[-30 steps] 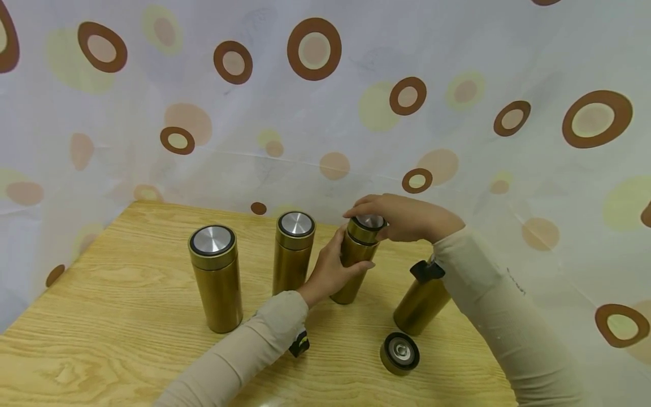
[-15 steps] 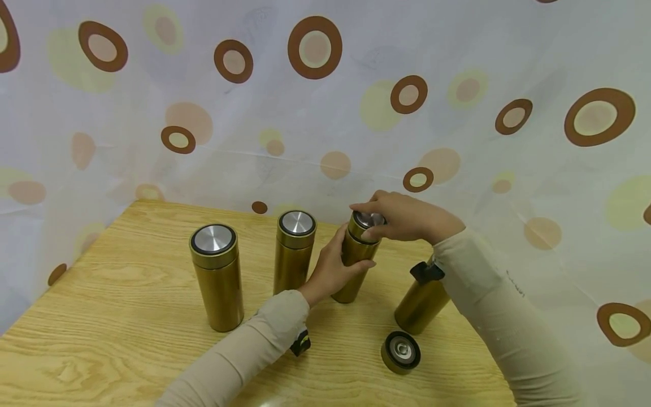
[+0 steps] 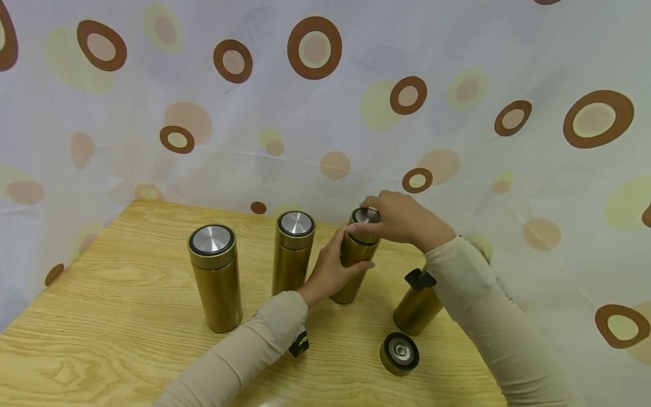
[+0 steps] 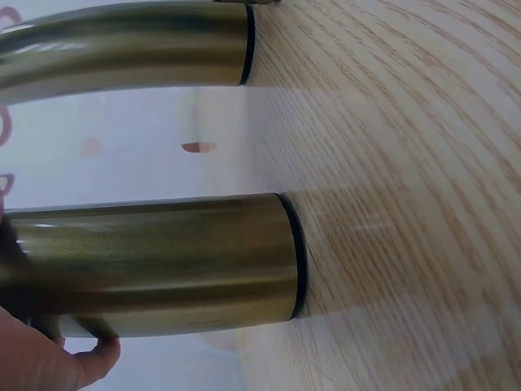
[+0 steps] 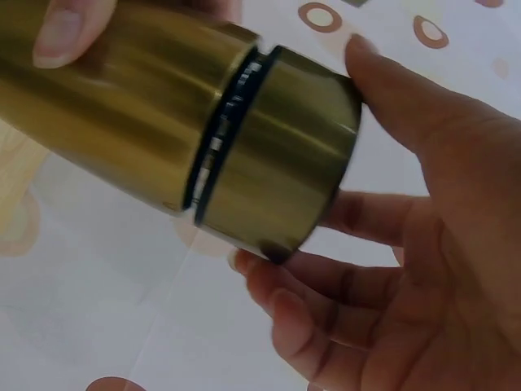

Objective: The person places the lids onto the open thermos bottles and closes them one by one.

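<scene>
Gold-tone loose cap lies inner side up on the wooden table, twd the right edge. Just behind it, nr that edge, stands the first bottle, top hidden by the R sleeve. Approx. level w/ it, twd the left edge, is a capped second bottle. Farther back, right of centre, stands the held bottle: L hand has fingers & thumb wrapped round its body; R hand grasps its lid, w/ a dark ring showing btwn lid & body. Left of that, twd the far edge, is a capped third bottle, base partly hidden. Beyond the far edge hangs a white curtain w/ brown rings.
</scene>
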`<state>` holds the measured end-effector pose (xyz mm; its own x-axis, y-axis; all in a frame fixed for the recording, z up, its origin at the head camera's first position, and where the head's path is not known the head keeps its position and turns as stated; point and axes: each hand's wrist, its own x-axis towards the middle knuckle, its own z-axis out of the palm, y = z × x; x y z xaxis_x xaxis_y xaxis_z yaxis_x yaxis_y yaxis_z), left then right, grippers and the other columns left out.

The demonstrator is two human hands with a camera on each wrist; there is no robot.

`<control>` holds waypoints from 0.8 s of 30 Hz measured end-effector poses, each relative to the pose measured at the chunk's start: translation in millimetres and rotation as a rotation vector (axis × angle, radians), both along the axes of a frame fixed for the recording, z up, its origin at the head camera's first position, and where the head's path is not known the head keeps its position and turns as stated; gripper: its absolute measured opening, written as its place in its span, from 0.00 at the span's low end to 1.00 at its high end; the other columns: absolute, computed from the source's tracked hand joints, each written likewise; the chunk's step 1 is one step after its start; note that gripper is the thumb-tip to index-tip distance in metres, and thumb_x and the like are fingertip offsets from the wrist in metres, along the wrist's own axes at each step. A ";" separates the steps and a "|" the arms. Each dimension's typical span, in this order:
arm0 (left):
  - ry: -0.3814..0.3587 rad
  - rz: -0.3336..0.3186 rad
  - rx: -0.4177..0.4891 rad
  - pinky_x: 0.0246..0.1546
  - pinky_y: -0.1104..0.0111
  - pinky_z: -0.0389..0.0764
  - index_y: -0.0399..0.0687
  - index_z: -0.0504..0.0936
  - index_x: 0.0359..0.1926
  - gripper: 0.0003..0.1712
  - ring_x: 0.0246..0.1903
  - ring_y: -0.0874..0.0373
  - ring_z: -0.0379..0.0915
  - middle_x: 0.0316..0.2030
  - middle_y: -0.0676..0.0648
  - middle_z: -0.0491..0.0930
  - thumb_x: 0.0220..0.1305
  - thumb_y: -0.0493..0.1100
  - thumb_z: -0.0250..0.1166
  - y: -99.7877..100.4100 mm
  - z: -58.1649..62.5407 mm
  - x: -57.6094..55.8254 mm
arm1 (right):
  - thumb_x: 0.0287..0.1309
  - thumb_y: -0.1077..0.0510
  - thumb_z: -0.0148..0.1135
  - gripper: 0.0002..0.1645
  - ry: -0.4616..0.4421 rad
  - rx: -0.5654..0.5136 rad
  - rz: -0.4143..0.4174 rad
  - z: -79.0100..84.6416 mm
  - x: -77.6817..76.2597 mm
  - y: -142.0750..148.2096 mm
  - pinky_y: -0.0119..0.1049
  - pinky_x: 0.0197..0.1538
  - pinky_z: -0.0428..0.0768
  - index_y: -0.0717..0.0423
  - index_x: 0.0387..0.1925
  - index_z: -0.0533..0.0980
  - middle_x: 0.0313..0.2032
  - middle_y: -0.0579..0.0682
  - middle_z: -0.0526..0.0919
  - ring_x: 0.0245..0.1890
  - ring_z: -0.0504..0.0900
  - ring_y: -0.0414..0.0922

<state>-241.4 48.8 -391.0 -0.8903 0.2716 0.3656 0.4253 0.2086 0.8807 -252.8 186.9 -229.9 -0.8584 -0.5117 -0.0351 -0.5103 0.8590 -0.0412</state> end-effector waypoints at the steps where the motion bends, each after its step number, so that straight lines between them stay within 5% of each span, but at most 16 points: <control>1: -0.005 0.003 -0.005 0.62 0.57 0.68 0.55 0.50 0.74 0.50 0.63 0.54 0.64 0.66 0.48 0.65 0.58 0.50 0.70 0.0 0.0 0.4 | 0.58 0.34 0.60 0.35 0.017 -0.001 -0.022 -1.8 -0.5 -1.0 0.38 0.32 0.71 0.59 0.51 0.76 0.37 0.54 0.78 0.30 0.74 0.46; 7: -0.017 0.004 -0.016 0.62 0.57 0.69 0.55 0.46 0.75 0.53 0.62 0.52 0.66 0.66 0.47 0.65 0.59 0.51 0.70 -0.6 1.2 2.6 | 0.55 0.26 0.55 0.35 0.067 -0.029 -0.173 -10.8 -3.2 -7.8 0.36 0.24 0.66 0.56 0.32 0.72 0.23 0.49 0.72 0.23 0.70 0.46; 17: -0.024 0.007 -0.018 0.62 0.57 0.68 0.55 0.46 0.75 0.53 0.63 0.52 0.65 0.66 0.47 0.65 0.58 0.50 0.70 -0.7 1.1 2.2 | 0.53 0.22 0.49 0.44 0.105 -0.001 -0.329 -16.5 -2.2 -16.2 0.40 0.21 0.74 0.60 0.38 0.75 0.26 0.54 0.78 0.21 0.77 0.49; 24: -0.025 0.008 -0.006 0.62 0.58 0.68 0.56 0.47 0.75 0.52 0.62 0.53 0.66 0.65 0.48 0.66 0.58 0.50 0.71 -0.7 2.2 2.4 | 0.52 0.21 0.49 0.42 0.116 0.001 -0.362 -17.0 -0.8 -19.5 0.39 0.18 0.73 0.57 0.27 0.74 0.22 0.53 0.77 0.19 0.76 0.49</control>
